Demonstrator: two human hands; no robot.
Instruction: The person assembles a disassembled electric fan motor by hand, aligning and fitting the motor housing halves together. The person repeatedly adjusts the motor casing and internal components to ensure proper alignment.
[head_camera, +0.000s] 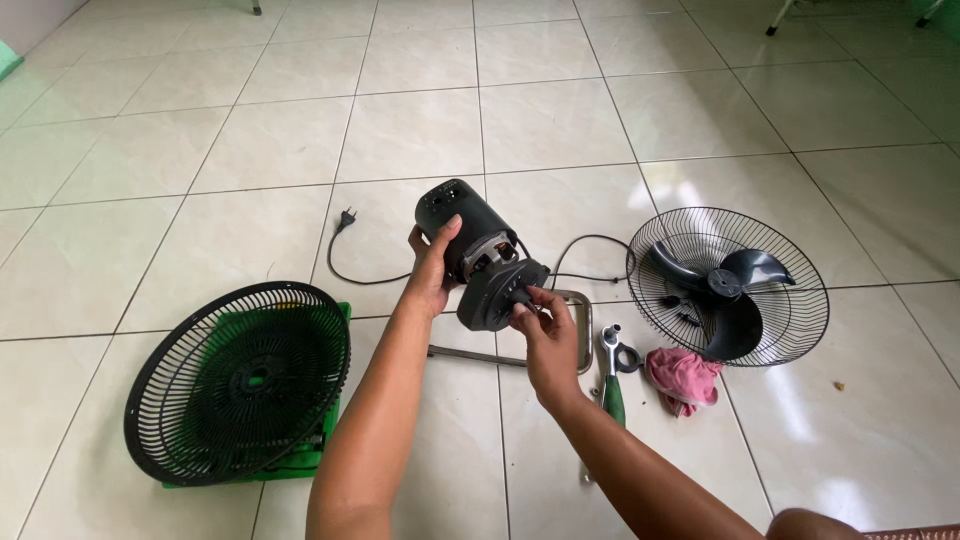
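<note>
My left hand (432, 268) grips the black fan motor housing (472, 232) from its left side and holds it off the tiled floor. My right hand (545, 335) pinches the shaft area at the front plate of the motor (497, 293) with thumb and fingertips. The motor's black power cord (345, 262) runs left along the floor to its plug (346, 216).
A black front fan grille (238, 382) leans on a green base (333, 420) at lower left. At right lies the rear wire guard (790, 300) with dark fan blades (728, 285) in it. A pink rag (682, 376), green-handled pliers (612, 385) and a metal bracket (583, 335) lie below my right hand.
</note>
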